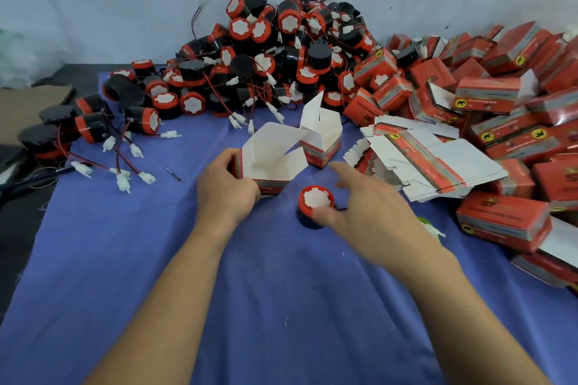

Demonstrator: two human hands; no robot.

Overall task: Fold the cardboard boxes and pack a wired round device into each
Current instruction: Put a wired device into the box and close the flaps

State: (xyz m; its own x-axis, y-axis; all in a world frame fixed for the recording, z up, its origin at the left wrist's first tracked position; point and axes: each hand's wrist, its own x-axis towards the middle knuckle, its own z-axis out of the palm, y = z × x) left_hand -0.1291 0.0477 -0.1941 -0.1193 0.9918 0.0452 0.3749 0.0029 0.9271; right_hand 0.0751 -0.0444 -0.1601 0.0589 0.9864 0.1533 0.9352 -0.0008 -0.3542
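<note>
On blue cloth (281,306): my left hand (225,186) grips open red box (272,156); right hand (372,212) spread wide, thumb touching red-capped round device (314,201).

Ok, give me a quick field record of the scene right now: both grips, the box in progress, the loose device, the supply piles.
left grip: holds the open box by its left side, flaps up
right grip: fingers spread, thumb at the loose device, holding nothing
loose device: upright on the blue cloth, red cap up, front-right of the open box
second open box: stands behind the first, flaps up
flat boxes: stacked at right
device pile: far centre, wires tangled
closed boxes: heaped far right
</note>
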